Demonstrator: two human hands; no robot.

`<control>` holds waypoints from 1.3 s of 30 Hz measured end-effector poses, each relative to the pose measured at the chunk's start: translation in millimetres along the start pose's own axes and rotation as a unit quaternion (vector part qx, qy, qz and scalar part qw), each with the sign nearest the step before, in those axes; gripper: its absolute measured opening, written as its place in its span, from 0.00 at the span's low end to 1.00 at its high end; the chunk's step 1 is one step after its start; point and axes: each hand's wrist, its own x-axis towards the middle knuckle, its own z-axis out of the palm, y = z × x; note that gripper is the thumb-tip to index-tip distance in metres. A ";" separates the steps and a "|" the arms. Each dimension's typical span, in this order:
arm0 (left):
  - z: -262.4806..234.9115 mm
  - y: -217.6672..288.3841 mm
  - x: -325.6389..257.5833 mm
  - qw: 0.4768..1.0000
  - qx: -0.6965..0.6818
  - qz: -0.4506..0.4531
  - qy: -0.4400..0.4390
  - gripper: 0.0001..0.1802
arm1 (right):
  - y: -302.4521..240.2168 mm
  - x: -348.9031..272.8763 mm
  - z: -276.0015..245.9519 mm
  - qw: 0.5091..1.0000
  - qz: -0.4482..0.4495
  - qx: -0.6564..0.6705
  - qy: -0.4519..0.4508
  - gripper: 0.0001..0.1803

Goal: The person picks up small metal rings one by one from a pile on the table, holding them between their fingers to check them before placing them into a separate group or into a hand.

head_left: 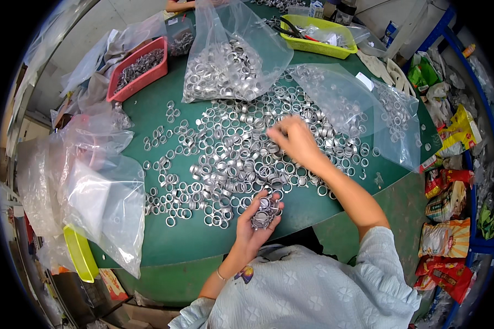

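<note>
Rings (264,216) are cupped in the left hand's (251,232) fingers, most left strewn; any pinch by the right hand (298,141) is hidden.

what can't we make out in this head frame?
Head view:
Right hand: blurred; can't tell whether it pinches a ring.
Left hand: count of held metal rings unclear; they overlap.
Ring pile: lower rings hidden under upper ones.
Another person's arm: cut off by top edge.
</note>
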 end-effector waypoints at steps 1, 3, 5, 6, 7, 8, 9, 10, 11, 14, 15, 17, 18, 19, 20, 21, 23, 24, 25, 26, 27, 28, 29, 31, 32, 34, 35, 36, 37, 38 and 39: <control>-2.1 -0.1 -0.3 1.000 -0.013 -0.013 -0.021 0.17 | 12.8 15.3 9.9 0.994 -0.004 -0.084 0.068 0.16; 15.4 -3.9 -1.9 0.999 -0.017 -0.021 -0.017 0.16 | 34.2 34.8 29.8 0.984 0.013 -0.167 0.060 0.14; 18.6 -6.2 -2.6 0.999 -0.014 -0.028 -0.022 0.15 | 44.5 42.1 39.2 0.977 -0.005 -0.205 0.050 0.13; 10.5 -5.6 -3.0 0.999 -0.013 -0.024 -0.028 0.15 | 39.1 43.3 39.3 0.980 0.001 -0.191 0.047 0.11; 3.9 -4.0 -3.8 0.999 -0.011 -0.020 -0.034 0.15 | 34.8 42.1 36.9 0.985 0.000 -0.157 0.069 0.10; -1.6 -0.8 -5.5 0.999 -0.009 -0.020 -0.043 0.16 | 31.1 38.0 31.8 0.988 -0.001 -0.122 0.091 0.10; -1.0 0.0 -5.3 1.000 0.004 -0.022 -0.020 0.16 | 26.6 30.8 18.3 0.989 0.003 -0.094 0.113 0.09; 0.3 1.2 -5.4 1.000 0.017 -0.022 0.004 0.17 | 22.6 22.6 4.5 0.994 0.003 -0.067 0.092 0.08; 2.0 2.0 -5.3 0.999 0.030 -0.023 0.028 0.17 | 18.6 12.9 -7.7 0.996 0.049 0.080 -0.002 0.09; 22.0 0.8 -3.2 1.000 0.006 -0.010 0.018 0.26 | -7.2 -24.3 -16.3 0.911 0.032 0.362 -0.197 0.10; 27.3 -1.2 -0.9 1.000 -0.001 -0.007 0.011 0.28 | -16.1 -34.5 -21.3 0.913 0.022 0.316 -0.257 0.06; 25.1 0.3 -0.8 1.000 -0.015 0.001 -0.004 0.26 | -26.4 -44.5 -17.5 0.944 -0.079 0.190 -0.257 0.05; 22.3 0.2 -0.4 1.000 -0.023 0.004 -0.013 0.26 | -22.4 -41.0 -14.1 0.952 -0.070 0.189 -0.230 0.05; 13.9 1.3 0.5 0.999 -0.036 -0.005 -0.034 0.25 | -18.1 -33.9 -10.4 0.972 -0.066 0.139 -0.175 0.05; 1.6 2.5 2.4 0.997 -0.050 -0.014 -0.055 0.24 | -13.3 -25.2 -7.1 0.987 -0.062 0.088 -0.119 0.05; -4.9 2.8 3.6 0.995 -0.063 -0.024 -0.076 0.23 | -7.8 -18.2 -2.6 0.996 -0.057 0.036 -0.062 0.06; -3.4 0.7 3.7 0.996 -0.048 -0.027 -0.074 0.19 | 0.3 -14.6 14.7 0.994 -0.083 -0.051 -0.057 0.05; -4.5 0.6 3.2 0.995 -0.053 -0.030 -0.082 0.18 | 0.2 -14.0 24.4 0.990 -0.099 -0.081 -0.065 0.05; -4.2 0.7 2.7 0.994 -0.057 -0.033 -0.090 0.18 | 0.8 -13.8 31.1 0.985 -0.115 -0.111 -0.071 0.04; -2.6 0.7 0.9 0.994 -0.053 -0.029 -0.088 0.17 | 3.7 -12.2 34.1 0.983 -0.126 -0.111 -0.069 0.04; -3.3 1.0 -0.1 0.995 -0.050 -0.027 -0.086 0.17 | 3.7 -10.2 31.4 0.987 -0.107 -0.096 -0.077 0.04; -4.1 1.2 -1.1 0.995 -0.047 -0.025 -0.084 0.17 | 4.2 -8.6 25.8 0.989 -0.087 -0.080 -0.084 0.03; -4.5 1.3 -1.9 0.995 -0.044 -0.024 -0.082 0.17 | 4.3 -8.0 18.6 0.991 -0.067 -0.065 -0.091 0.03; -4.4 2.4 -3.8 0.996 -0.045 -0.024 -0.076 0.17 | 7.7 -10.2 6.1 0.995 -0.040 -0.012 -0.092 0.03; -4.2 2.6 -4.3 0.996 -0.045 -0.025 -0.074 0.17 | 9.5 -11.8 2.5 0.996 -0.029 -0.002 -0.086 0.04; -3.8 1.5 -4.1 0.996 -0.048 -0.025 -0.064 0.17 | 8.5 -15.8 -7.2 0.996 -0.020 -0.046 -0.075 0.06; -3.8 0.8 -4.3 0.997 -0.049 -0.025 -0.060 0.17 | 8.5 -18.0 -11.8 0.997 -0.027 0.007 -0.076 0.05; -4.3 0.5 -4.3 0.996 -0.051 -0.025 -0.066 0.17 | 8.1 -18.3 -16.2 0.994 -0.037 0.061 -0.078 0.05; -5.2 0.4 -4.6 0.996 -0.053 -0.024 -0.072 0.18 | 6.2 -18.2 -19.9 0.989 -0.047 0.114 -0.079 0.04; -5.8 0.1 -4.8 0.995 -0.055 -0.023 -0.079 0.18 | 2.2 -18.8 -23.5 0.994 -0.066 0.074 -0.038 0.04; -4.0 -1.3 -4.9 0.995 -0.067 -0.020 -0.071 0.19 | 1.6 -22.7 -24.2 0.996 -0.053 0.068 -0.032 0.04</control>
